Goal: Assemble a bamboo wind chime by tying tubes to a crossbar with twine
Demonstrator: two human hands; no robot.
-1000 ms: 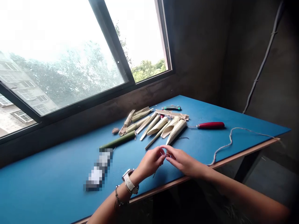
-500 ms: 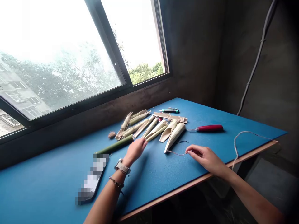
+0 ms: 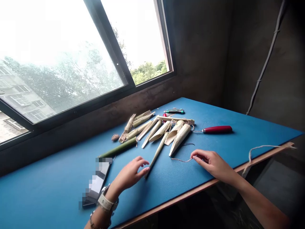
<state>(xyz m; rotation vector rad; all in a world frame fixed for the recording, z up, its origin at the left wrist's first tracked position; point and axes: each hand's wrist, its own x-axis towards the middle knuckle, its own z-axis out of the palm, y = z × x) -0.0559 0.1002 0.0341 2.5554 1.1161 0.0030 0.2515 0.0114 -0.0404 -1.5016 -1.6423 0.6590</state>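
Note:
My left hand (image 3: 131,171) has its fingers apart, right beside the near end of a thin bamboo strip (image 3: 157,154); whether a fingertip touches it I cannot tell. That strip slants toward me from a row of slant-cut pale bamboo pieces (image 3: 180,140), which lie against a flat bamboo bar (image 3: 176,119) with twine around it. Between thumb and fingertips of my right hand (image 3: 207,162) is a thin twine (image 3: 181,160), its loose part trailing left over the blue tabletop (image 3: 186,190).
A red-handled tool (image 3: 218,129) with a thin metal shaft lies at right, a utility knife (image 3: 175,111) behind. Left are a green bamboo tube (image 3: 119,148), a twine ball (image 3: 115,137) and a partly pixelated flat object (image 3: 97,187). More twine (image 3: 260,147) crosses the right table edge.
My left hand has let go of the thin bamboo strip and drawn back toward me, opening its fingers. The strip now lies closer to me. My right hand still pinches the twine.

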